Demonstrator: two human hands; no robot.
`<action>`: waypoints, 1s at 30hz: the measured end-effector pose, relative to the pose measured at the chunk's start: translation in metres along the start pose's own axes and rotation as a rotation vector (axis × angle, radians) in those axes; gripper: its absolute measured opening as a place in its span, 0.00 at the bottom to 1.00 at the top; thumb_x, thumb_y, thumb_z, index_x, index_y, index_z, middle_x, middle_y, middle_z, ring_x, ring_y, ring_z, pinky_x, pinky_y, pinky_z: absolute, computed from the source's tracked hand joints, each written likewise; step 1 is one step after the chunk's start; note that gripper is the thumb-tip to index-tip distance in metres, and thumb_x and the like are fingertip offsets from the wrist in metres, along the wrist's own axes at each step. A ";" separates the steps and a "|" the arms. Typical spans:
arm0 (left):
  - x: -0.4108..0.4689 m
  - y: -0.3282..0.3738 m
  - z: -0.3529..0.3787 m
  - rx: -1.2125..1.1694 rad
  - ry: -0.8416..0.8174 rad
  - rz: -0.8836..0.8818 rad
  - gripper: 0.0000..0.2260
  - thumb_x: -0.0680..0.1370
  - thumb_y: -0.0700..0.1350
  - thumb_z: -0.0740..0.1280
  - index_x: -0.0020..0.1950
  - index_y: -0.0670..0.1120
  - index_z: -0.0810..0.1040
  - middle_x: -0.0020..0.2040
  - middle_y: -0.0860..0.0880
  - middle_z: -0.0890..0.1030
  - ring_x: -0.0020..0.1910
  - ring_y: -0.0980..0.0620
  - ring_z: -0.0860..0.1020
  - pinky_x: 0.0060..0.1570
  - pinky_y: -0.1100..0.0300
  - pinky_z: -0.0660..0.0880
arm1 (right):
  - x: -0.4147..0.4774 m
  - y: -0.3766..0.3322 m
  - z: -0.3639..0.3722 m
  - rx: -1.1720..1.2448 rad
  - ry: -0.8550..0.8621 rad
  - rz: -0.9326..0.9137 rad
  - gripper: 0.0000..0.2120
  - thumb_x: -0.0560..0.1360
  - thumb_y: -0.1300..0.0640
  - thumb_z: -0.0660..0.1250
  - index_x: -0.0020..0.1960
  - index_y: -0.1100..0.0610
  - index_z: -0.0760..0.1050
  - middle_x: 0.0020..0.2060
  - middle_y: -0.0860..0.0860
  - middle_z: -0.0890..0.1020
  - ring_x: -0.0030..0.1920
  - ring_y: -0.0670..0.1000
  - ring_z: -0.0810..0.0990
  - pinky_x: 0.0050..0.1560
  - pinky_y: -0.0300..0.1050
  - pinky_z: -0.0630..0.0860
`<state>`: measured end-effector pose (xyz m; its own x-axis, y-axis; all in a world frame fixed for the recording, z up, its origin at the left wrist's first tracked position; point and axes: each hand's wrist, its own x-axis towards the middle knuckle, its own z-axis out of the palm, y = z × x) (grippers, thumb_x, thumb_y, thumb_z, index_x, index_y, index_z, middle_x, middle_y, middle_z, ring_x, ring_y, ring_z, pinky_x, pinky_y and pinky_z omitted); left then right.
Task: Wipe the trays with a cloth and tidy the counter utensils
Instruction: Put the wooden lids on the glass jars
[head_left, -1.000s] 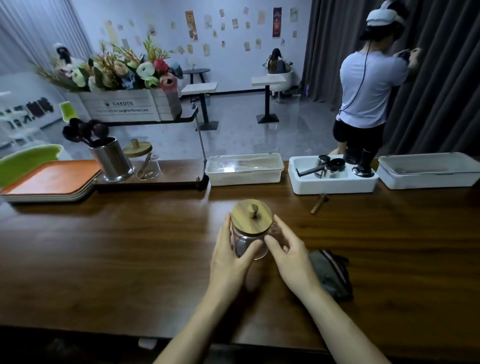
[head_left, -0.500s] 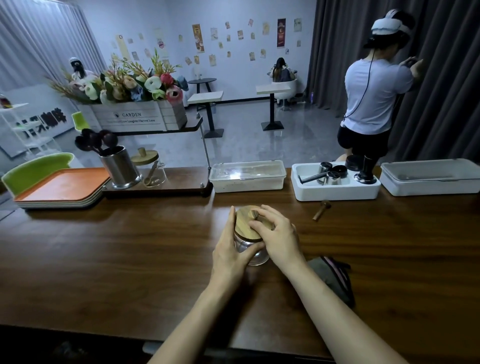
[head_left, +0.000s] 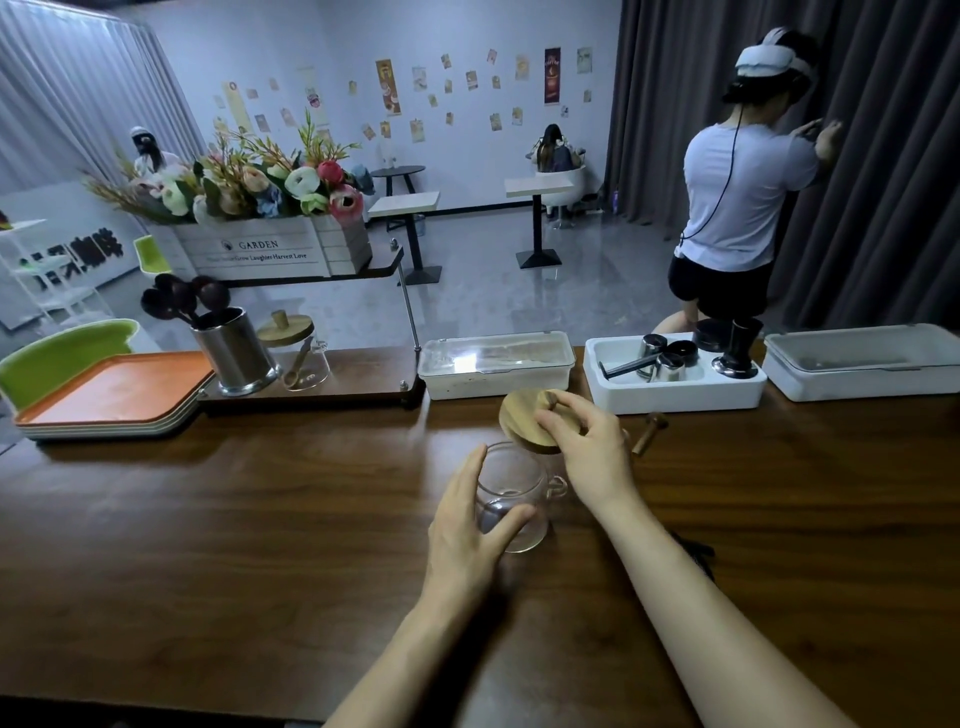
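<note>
A clear glass jar (head_left: 511, 491) stands on the brown counter (head_left: 260, 519), near the middle. My left hand (head_left: 470, 530) holds its side with thumb and fingers curled round it. My right hand (head_left: 589, 452) pinches the knob of the round wooden lid (head_left: 524, 418) and holds it tilted just above and behind the jar's open mouth. A stack of trays (head_left: 111, 397), orange on top, lies at the far left. The dark cloth (head_left: 698, 553) is mostly hidden behind my right forearm.
A steel cup of dark spoons (head_left: 231, 348) and a second lidded jar (head_left: 301, 353) sit on a low shelf at the back left. White bins (head_left: 496, 364) and a holder of coffee tools (head_left: 675, 371) line the far edge. A small wooden piece (head_left: 649, 434) lies loose. A person stands beyond the counter.
My right hand moved from the jar's side to the lid's knob and lifted the lid off the jar, up and back. My left hand stays on the jar.
</note>
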<state>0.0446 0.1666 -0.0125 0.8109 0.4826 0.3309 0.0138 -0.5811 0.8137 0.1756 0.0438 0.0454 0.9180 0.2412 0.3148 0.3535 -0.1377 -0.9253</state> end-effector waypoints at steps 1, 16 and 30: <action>0.000 -0.001 0.001 0.008 0.006 0.013 0.37 0.72 0.58 0.77 0.77 0.59 0.66 0.75 0.65 0.69 0.74 0.68 0.65 0.72 0.66 0.66 | 0.003 0.004 -0.003 0.010 0.019 0.035 0.13 0.74 0.51 0.73 0.58 0.48 0.83 0.49 0.41 0.85 0.54 0.41 0.81 0.54 0.34 0.74; 0.013 -0.008 0.016 0.012 0.061 0.040 0.37 0.71 0.64 0.74 0.76 0.72 0.60 0.73 0.62 0.72 0.69 0.58 0.75 0.67 0.48 0.75 | 0.034 0.067 -0.014 -0.575 -0.037 0.238 0.07 0.74 0.46 0.70 0.52 0.44 0.80 0.52 0.50 0.84 0.64 0.57 0.75 0.62 0.53 0.67; 0.023 -0.015 0.026 0.010 0.044 0.093 0.36 0.71 0.64 0.74 0.76 0.69 0.62 0.72 0.57 0.75 0.72 0.59 0.73 0.65 0.46 0.76 | 0.038 0.088 -0.046 -0.579 0.067 0.234 0.14 0.81 0.52 0.63 0.65 0.50 0.79 0.64 0.51 0.80 0.66 0.55 0.74 0.65 0.52 0.71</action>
<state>0.0778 0.1697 -0.0295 0.7825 0.4545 0.4255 -0.0541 -0.6313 0.7737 0.2495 -0.0032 -0.0144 0.9854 0.0839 0.1481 0.1651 -0.6824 -0.7121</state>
